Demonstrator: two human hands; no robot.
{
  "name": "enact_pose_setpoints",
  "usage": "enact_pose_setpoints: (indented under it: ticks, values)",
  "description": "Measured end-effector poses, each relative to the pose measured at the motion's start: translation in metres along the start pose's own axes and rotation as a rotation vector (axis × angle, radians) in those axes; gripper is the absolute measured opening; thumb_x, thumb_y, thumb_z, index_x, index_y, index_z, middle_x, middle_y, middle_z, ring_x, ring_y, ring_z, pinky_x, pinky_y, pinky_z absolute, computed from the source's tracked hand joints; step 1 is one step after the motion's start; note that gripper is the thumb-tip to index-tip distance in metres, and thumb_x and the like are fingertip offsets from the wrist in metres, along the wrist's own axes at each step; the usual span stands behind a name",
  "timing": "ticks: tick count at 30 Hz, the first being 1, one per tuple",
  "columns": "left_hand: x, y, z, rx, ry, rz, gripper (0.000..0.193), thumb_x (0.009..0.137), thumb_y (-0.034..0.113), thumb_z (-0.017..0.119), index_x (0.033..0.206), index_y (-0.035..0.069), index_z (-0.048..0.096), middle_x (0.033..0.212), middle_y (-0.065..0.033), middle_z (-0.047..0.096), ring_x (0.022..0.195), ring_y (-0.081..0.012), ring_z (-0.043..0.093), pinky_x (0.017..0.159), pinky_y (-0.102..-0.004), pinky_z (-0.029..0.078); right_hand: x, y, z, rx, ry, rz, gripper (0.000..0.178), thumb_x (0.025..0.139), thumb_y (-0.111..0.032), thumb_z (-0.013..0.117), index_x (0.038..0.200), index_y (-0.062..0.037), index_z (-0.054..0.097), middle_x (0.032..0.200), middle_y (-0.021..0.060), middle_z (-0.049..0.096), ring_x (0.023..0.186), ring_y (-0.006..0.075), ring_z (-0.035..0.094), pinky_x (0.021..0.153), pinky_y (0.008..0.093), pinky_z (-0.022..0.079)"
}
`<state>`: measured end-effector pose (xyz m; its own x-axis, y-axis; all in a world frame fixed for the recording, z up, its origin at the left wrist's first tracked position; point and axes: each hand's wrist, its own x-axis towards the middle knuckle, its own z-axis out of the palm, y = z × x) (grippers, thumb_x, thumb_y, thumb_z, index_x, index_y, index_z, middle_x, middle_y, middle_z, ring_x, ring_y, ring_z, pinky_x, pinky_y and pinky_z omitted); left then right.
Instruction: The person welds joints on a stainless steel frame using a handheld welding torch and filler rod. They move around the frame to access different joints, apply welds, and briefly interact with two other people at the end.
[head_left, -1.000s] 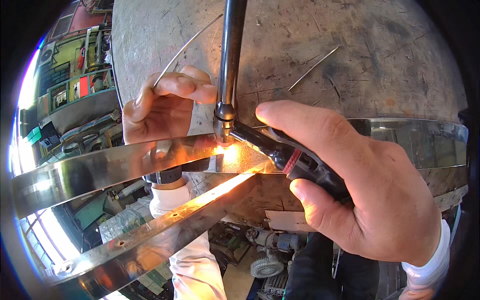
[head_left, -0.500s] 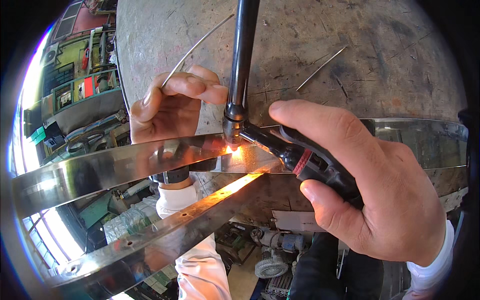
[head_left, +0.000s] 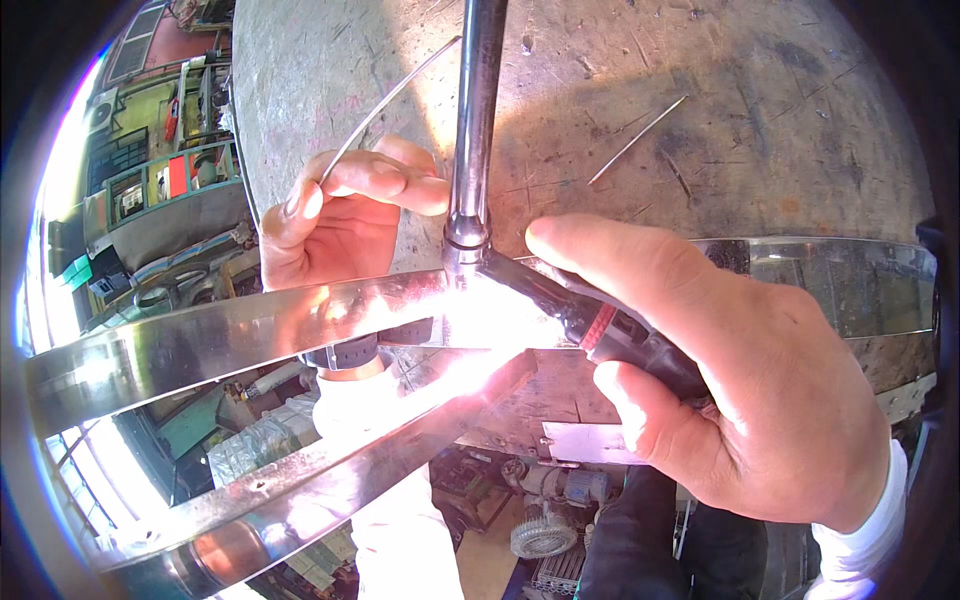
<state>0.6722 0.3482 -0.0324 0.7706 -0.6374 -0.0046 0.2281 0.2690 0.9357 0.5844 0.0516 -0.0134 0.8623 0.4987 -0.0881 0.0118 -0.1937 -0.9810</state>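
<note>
My right hand grips a black TIG welding torch by its handle, thumb and index finger along it. A long, dark back cap rises from the torch head. Under the nozzle a white arc glares, hiding the spot where it meets the metal. Pinched in my left hand is a thin, curved filler rod, one end rising toward the torch's back cap. That hand is beyond a polished metal strip, whose right end lies in the glare. A second metal strip slants up toward the same bright area.
A scratched workbench spreads behind, with a loose thin rod lying on it. Another shiny metal piece extends to the right. Below the bench's near edge stands a grey motor. Shelves and workshop clutter fill the left.
The small orange glow under the nozzle has become a blinding white arc, lighting the bench and both strips. My right hand and the torch have shifted slightly left. My left hand barely moved.
</note>
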Motion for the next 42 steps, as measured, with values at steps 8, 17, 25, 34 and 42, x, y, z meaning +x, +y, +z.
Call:
enact_pose_setpoints:
  ticks: [8,17,25,34,42]
  values:
    - [0.003,-0.002,-0.005,-0.078,-0.037,-0.041,0.053,0.108,0.045,0.043,0.122,0.001,0.067,0.113,-0.0214,0.072,0.119,-0.0302,0.056,0.108,-0.0484,0.041,0.007,-0.025,-0.003,0.029,0.033,0.056,0.061,0.091,-0.006,0.063,0.148,0.0001,0.044,0.128,0.0202,0.065,0.082,0.0299,0.073,0.072,0.0383,0.059]
    - [0.000,-0.007,0.005,-0.146,0.056,-0.075,0.055,0.108,0.047,0.044,0.127,0.000,0.065,0.125,-0.0235,0.068,0.120,-0.0291,0.056,0.104,-0.0487,0.051,-0.003,-0.005,0.003,0.011,0.066,0.044,0.058,0.092,-0.007,0.063,0.148,-0.0016,0.046,0.133,0.0195,0.062,0.085,0.0290,0.074,0.076,0.0378,0.059]
    - [0.002,-0.007,0.003,-0.229,0.079,-0.113,0.060,0.108,0.050,0.042,0.132,0.000,0.063,0.127,-0.0247,0.067,0.124,-0.0294,0.058,0.104,-0.0471,0.049,0.007,-0.023,0.003,0.043,0.141,0.016,0.057,0.093,-0.007,0.062,0.147,-0.0018,0.046,0.133,0.0191,0.062,0.089,0.0303,0.075,0.079,0.0373,0.059]
    - [0.006,-0.006,-0.015,0.014,-0.104,0.061,0.066,0.112,0.051,0.028,0.152,0.002,0.047,0.130,-0.0268,0.067,0.117,-0.0293,0.063,0.102,-0.0421,0.041,0.002,-0.005,0.009,0.093,0.100,0.006,0.057,0.092,-0.007,0.062,0.147,-0.0019,0.047,0.126,0.0197,0.065,0.088,0.0301,0.074,0.078,0.0370,0.058]
    - [0.011,-0.008,-0.010,0.261,0.412,0.134,0.068,0.111,0.050,0.028,0.158,0.001,0.037,0.117,-0.0255,0.072,0.091,-0.0196,0.063,0.088,-0.0327,0.045,-0.007,0.000,0.004,0.047,0.106,0.047,0.054,0.096,-0.014,0.061,0.148,-0.0073,0.047,0.093,0.0155,0.068,0.068,0.0238,0.068,0.066,0.0339,0.053]
